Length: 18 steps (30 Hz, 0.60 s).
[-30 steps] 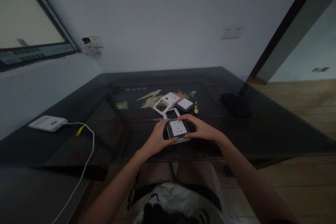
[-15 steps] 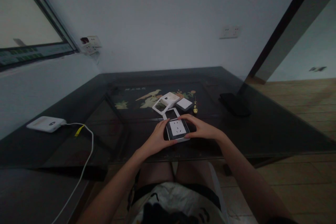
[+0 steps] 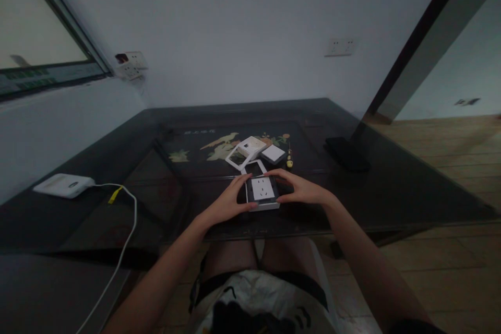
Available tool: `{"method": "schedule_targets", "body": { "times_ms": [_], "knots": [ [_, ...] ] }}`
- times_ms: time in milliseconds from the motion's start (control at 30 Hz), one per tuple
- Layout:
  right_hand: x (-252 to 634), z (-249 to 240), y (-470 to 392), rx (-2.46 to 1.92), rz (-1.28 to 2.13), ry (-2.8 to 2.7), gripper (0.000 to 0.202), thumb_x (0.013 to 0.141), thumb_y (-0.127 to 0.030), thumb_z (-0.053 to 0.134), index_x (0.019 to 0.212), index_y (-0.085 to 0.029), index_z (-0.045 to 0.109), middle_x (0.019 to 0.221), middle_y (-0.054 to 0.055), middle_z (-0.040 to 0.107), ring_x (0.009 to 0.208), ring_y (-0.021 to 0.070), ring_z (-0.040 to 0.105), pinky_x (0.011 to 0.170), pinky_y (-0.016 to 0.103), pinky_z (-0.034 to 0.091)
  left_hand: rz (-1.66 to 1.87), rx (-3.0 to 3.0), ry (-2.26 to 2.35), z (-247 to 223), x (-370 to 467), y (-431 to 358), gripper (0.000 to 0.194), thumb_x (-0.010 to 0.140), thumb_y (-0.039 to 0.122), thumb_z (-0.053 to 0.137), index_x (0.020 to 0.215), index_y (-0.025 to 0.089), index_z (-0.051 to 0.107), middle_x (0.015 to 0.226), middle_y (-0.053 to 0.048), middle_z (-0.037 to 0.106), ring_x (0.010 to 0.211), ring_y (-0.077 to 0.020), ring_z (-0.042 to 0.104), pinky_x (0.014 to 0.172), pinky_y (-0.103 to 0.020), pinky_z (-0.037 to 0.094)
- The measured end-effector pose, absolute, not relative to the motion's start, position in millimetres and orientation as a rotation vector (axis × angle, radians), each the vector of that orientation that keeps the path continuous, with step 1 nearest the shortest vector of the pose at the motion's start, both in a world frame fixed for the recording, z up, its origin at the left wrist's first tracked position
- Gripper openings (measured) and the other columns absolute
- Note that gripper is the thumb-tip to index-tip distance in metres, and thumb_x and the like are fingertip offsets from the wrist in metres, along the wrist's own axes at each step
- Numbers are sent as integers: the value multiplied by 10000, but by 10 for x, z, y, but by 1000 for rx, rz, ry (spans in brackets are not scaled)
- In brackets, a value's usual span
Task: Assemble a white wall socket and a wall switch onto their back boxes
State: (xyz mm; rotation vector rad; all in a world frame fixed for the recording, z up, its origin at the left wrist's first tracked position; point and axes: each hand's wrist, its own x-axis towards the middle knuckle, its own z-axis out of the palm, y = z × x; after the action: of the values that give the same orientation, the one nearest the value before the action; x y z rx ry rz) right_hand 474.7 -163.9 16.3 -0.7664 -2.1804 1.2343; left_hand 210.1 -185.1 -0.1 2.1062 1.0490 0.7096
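A socket panel with a white face and dark surround (image 3: 262,189) sits in a white box or base near the table's front edge. My left hand (image 3: 230,199) grips its left side, thumb at the front corner. On the right side, my right hand (image 3: 299,188) holds it between fingers and thumb. Just behind lies a white frame (image 3: 259,165), partly hidden by the panel. Farther back are another white frame (image 3: 234,160), a white box-like part (image 3: 252,145) and a white-topped dark module (image 3: 273,153). A yellow-handled screwdriver (image 3: 289,160) lies right of the module.
The dark glossy table (image 3: 188,209) carries a white device (image 3: 64,185) with a white cable (image 3: 133,229) at the left. A black flat object (image 3: 346,154) lies at the right. Wall sockets (image 3: 340,47) are above the table.
The socket panel looks slightly straighter between my hands, with more of the white front edge showing. My left thumb has shifted left along that edge. The whole view has moved slightly.
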Motion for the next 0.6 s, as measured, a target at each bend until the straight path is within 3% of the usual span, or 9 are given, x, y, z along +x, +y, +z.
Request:
{"method": "schedule_targets", "body": {
  "times_ms": [600],
  "knots": [
    [4729, 192, -1653, -828, 1263, -2139, 712, 688, -312, 766, 1319, -278, 439, 1388, 73, 421, 1336, 253, 349, 1099, 490, 311, 725, 2138, 994, 31, 2078, -1863, 759, 746, 375, 708, 1403, 245, 351, 1441, -117, 350, 1347, -285, 338, 1132, -481, 281]
  ]
}}
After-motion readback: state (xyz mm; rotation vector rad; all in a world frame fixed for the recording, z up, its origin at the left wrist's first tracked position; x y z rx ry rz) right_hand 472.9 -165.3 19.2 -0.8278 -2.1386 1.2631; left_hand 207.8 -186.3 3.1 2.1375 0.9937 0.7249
